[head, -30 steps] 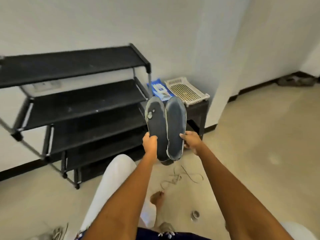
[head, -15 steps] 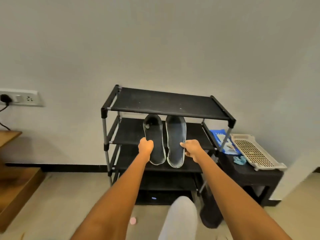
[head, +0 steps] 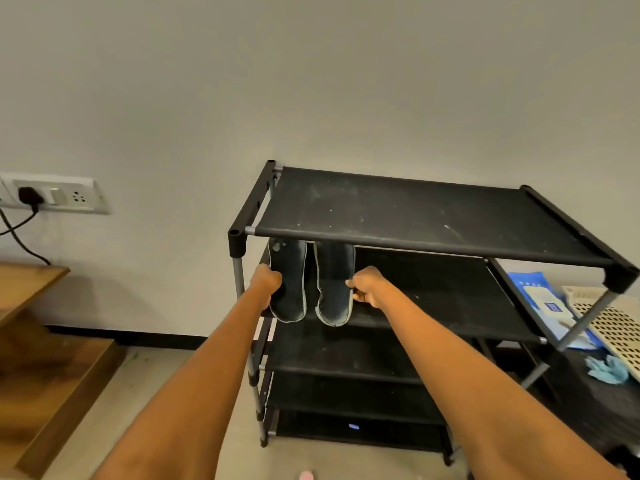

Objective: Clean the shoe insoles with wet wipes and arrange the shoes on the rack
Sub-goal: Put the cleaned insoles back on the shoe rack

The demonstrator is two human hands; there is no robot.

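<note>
Each hand [head: 266, 285] [head: 367, 289] gripped one insole [head: 289, 282] [head: 334, 282] — toes pointing away, under the rack's [head: 415, 216] top shelf.

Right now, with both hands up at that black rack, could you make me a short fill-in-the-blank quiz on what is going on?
1. Each hand holds one dark ____, the left hand and the right hand alike.
2. Their far ends are hidden under the shoe rack's ____ shelf.
3. A black plug sits in the wall ____ left of the rack.
4. Right of the rack lies a blue ____ pack beside a perforated tray.

Missing words: insole; top; socket; wet wipes
</note>
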